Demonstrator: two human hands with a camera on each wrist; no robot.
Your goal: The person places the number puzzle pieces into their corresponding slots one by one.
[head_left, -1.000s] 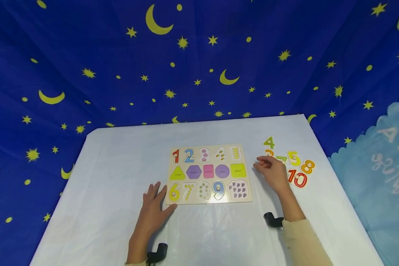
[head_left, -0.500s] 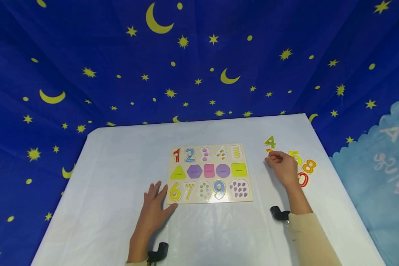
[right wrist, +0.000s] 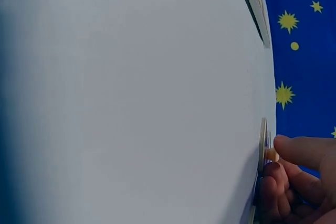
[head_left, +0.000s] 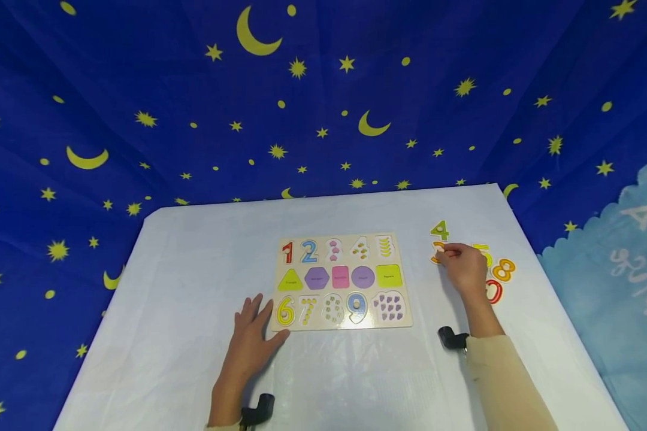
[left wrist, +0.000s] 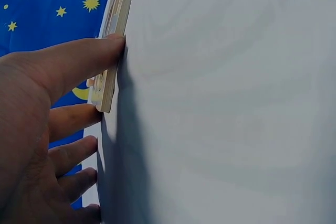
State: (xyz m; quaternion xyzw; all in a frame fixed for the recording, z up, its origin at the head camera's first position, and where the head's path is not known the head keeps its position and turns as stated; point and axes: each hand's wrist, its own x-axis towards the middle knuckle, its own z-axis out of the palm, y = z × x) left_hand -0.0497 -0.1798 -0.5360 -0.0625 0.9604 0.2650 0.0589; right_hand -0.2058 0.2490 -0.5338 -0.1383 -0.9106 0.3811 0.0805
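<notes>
My left hand (head_left: 255, 344) lies at the near left corner of a wooden number puzzle board (head_left: 314, 236). Its thumb (left wrist: 94, 56) touches the near edge and the other fingers spread along the left side. Over to the right, my right hand (head_left: 466, 269) pinches the small knob (right wrist: 271, 155) of an orange number 3 piece (head_left: 435, 252) between thumb and fingertips. That piece is on the table and partly covered by the hand. Seated in the board are a red 1 (head_left: 287, 252), a blue 2 (head_left: 309, 251), a yellow 6 (head_left: 286, 310) and a blue 9 (head_left: 357, 307).
A green 4 piece (head_left: 440, 230) lies just behind the 3. Beyond my right hand are a yellow 5 (head_left: 483, 254), an orange 8 (head_left: 504, 270) and a partly hidden red 10 (head_left: 494, 292). A white cloth covers the table (head_left: 205, 251); a blue star-patterned curtain (head_left: 323, 90) hangs behind.
My right hand has moved right from beside the board to the number pieces, its fingertips coming down on the 3. The left hand has stayed at the board's corner.
</notes>
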